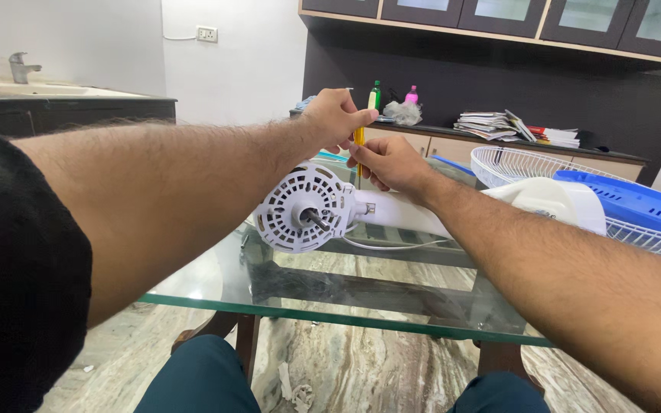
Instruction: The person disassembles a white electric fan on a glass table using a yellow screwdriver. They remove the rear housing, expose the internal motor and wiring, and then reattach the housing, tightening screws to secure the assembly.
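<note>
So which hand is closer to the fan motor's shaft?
Right. The right hand grips the screwdriver just above the motor; the left hand holds the handle higher.

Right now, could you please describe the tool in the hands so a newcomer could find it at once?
On the glass table lies a white fan motor housing. Just above it, the left hand and right hand hold a screwdriver upright, the only slim yellow-handled thing there.

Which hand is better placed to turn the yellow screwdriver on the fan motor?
Probably the left hand: it grips the yellow screwdriver handle from above, while the right hand steadies its lower part.
</note>
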